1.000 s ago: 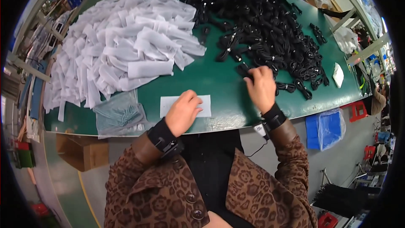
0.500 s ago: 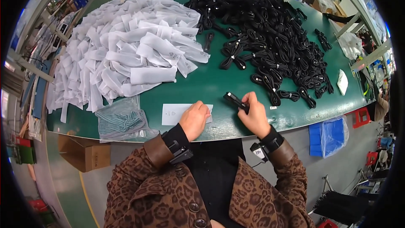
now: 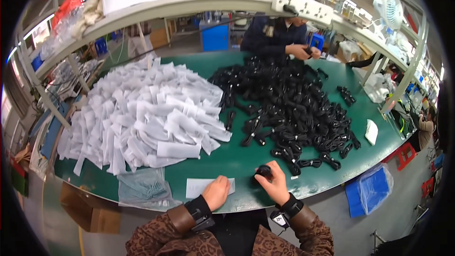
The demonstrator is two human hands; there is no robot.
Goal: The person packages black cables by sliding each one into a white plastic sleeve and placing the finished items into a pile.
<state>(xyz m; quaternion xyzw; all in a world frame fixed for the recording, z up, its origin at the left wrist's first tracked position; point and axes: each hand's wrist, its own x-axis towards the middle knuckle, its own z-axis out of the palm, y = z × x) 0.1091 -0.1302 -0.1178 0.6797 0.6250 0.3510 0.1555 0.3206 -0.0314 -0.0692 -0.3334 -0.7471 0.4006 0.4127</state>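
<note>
My right hand (image 3: 273,182) grips a bundled black cable (image 3: 263,172) just above the green table (image 3: 213,170), near its front edge. To its left, my left hand (image 3: 216,193) has its fingers closed at the right end of a flat white sleeve bag (image 3: 195,187) lying on the table. The fingertips partly hide that end of the bag. Beyond my left hand spreads a large heap of white sleeve bags (image 3: 156,114). A big pile of bundled black cables (image 3: 303,109) lies beyond my right hand.
A clear bag with teal striped cloth (image 3: 144,187) lies front left. A white folded piece (image 3: 371,132) sits at the right. Across the table, a co-worker (image 3: 275,33) handles something dark. A shelf with a power strip (image 3: 302,5) spans overhead. Below are a carton (image 3: 90,208) and blue bin (image 3: 365,192).
The view has tilted up, bringing the shelf and the co-worker's upper body into sight. My right hand has turned the cable bundle more end-on. My left hand stays at the white bag.
</note>
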